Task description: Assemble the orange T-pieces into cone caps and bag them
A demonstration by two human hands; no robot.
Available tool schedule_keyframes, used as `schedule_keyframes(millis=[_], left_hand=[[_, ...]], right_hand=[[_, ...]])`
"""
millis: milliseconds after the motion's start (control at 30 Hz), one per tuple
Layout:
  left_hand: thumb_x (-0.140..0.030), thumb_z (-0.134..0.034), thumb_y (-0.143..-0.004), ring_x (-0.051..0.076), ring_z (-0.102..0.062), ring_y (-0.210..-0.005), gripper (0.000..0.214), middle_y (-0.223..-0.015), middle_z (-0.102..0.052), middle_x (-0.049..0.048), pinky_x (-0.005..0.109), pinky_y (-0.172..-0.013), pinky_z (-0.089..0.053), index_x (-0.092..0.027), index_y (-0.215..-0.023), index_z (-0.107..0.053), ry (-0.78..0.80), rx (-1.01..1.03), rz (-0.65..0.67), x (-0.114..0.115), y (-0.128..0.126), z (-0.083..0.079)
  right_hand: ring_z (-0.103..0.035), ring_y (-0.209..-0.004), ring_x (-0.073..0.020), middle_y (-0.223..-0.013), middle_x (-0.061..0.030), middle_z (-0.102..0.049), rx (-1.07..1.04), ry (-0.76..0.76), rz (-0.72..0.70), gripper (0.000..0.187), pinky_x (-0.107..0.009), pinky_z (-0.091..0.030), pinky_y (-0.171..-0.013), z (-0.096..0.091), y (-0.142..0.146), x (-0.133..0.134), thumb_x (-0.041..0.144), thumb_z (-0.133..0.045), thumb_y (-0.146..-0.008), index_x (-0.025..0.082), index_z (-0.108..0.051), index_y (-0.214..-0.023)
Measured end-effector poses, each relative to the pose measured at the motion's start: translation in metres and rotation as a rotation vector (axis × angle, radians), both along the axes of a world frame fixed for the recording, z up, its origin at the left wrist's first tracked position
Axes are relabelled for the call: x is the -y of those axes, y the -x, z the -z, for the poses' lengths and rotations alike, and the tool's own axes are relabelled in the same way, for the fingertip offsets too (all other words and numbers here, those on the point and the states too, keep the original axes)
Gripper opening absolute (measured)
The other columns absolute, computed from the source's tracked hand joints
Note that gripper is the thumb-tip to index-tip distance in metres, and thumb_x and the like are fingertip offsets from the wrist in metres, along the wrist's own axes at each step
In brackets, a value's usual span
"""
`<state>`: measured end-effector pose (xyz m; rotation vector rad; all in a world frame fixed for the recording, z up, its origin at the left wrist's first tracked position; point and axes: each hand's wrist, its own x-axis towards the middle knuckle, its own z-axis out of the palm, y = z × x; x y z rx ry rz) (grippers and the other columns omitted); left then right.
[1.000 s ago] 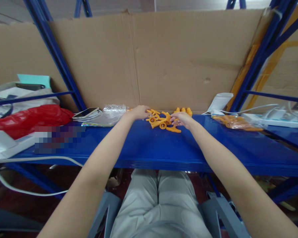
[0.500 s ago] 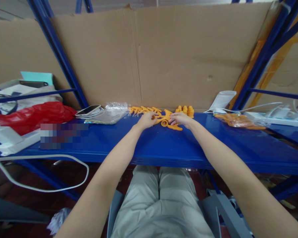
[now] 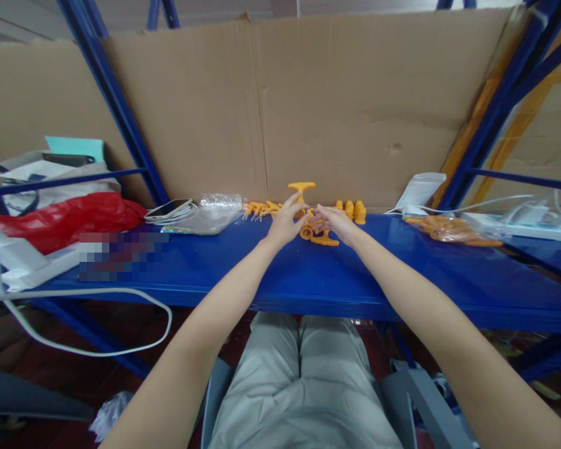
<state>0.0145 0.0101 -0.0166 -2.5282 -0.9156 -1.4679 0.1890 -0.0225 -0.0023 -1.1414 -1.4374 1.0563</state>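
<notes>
The left hand (image 3: 284, 226), in the middle of the frame, grasps an orange T-shaped piece (image 3: 302, 186) by its stem, with the crossbar up above the fingers against the cardboard panel (image 3: 327, 112); the right hand (image 3: 335, 223), just beside it towards the right, has its fingers bent and pointing at the left hand's fingertips, and whether it grips anything between them I cannot tell.

Just below the gap between the hands, an orange round piece (image 3: 306, 233) lies with its hollow end facing the camera; touching or just beside it, a second orange handle (image 3: 325, 239) lies flat on the blue surface (image 3: 318, 274); more orange may be hidden behind the fingers.

Left of the left hand, small orange pieces with shiny ends (image 3: 262, 208) lie in a row near the foot of the cardboard; right of the right hand, orange stubby pieces (image 3: 350, 212) stand upright in a group.

At the middle left of the frame are a clear plastic packet (image 3: 210, 215), a phone (image 3: 171, 211) with white cable coiled at it, and a red bag (image 3: 65, 221); at the middle right, a white stand (image 3: 421, 192) leans near the blue post, with bagged orange pieces (image 3: 451, 231) in front of it and a white power strip (image 3: 533, 231) further right.
</notes>
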Motion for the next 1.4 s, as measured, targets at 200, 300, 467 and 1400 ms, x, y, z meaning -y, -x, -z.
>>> schedule_keyframes(millis=[200, 300, 467, 1400], left_hand=[[-0.026, -0.065, -0.084, 0.029, -0.045, -0.142, 0.062, -0.153, -0.048, 0.0143, 0.052, -0.118, -0.036, -0.021, -0.144, -0.049, 0.152, -0.146, 0.256, 0.001, -0.013, 0.013], [-0.024, -0.063, -0.083, 0.029, -0.043, -0.144, 0.072, -0.156, -0.045, 0.0153, 0.05, -0.119, -0.034, -0.019, -0.151, -0.04, 0.221, -0.16, 0.257, 0.006, -0.012, 0.012], [-0.009, -0.053, -0.081, 0.024, -0.041, -0.145, 0.065, -0.154, -0.047, 0.0115, 0.047, -0.121, -0.032, -0.02, -0.145, -0.048, 0.201, -0.235, 0.069, 0.012, -0.002, 0.0], [-0.006, -0.059, -0.08, 0.023, -0.068, -0.104, 0.046, -0.112, -0.072, 0.0065, 0.041, -0.096, -0.052, -0.022, -0.124, -0.056, 0.223, -0.08, -0.31, 0.009, 0.009, -0.006]], right_hand=[[-0.066, -0.078, -0.0152, -0.098, -0.0091, -0.068, -0.07, -0.018, -0.053, 0.037, -0.029, -0.054, -0.069, 0.002, 0.009, 0.002, 0.052, -0.054, -0.095, 0.02, -0.067, -0.108], [-0.064, -0.074, -0.0148, -0.094, -0.0084, -0.068, -0.051, -0.019, -0.074, 0.039, -0.028, -0.053, -0.064, 0.001, 0.009, 0.004, 0.053, -0.055, -0.094, 0.021, -0.067, -0.112], [-0.054, -0.058, -0.0106, -0.083, -0.0047, -0.065, 0.003, 0.003, -0.064, 0.026, -0.028, -0.048, -0.06, -0.004, 0.003, 0.007, 0.037, -0.053, -0.093, 0.021, -0.068, -0.108], [-0.053, -0.054, -0.0101, -0.097, -0.012, -0.067, 0.011, 0.146, 0.073, 0.033, -0.027, -0.049, -0.053, -0.007, -0.016, 0.0, 0.053, -0.053, -0.095, 0.02, -0.057, -0.1]])
